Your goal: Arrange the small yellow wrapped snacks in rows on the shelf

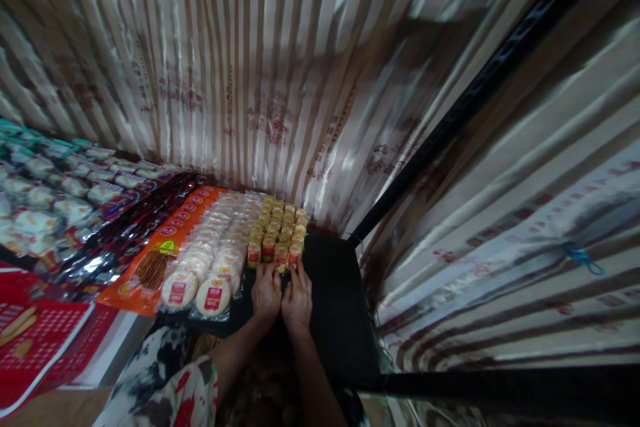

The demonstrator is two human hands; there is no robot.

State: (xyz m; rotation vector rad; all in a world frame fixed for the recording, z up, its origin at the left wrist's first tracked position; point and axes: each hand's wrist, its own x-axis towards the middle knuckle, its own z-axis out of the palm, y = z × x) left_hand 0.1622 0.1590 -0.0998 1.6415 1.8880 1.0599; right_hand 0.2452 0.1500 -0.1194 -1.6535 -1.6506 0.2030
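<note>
Small yellow snack packs (279, 230) with red-and-white labels stand in close rows on a black surface. My left hand (267, 292) is at the near edge of these rows. Its fingers reach forward side by side against the front packs, with no pack visibly in its grasp. Close beside it, my right hand (299, 297) has its fingertips on a front snack pack (295, 255) at the right end, closed around its near side. The undersides of both hands are hidden. Left of the packs lie two overlapping rows of round white crackers (213, 295) in clear wrappers.
An orange snack bag (160, 253) and dark glossy packets (135, 220) lie farther left, then many white wrapped items (75, 210). A red basket (75, 340) stands at lower left. Striped plastic sheeting (250, 67) hangs behind; a black pole (450, 120) slants at right.
</note>
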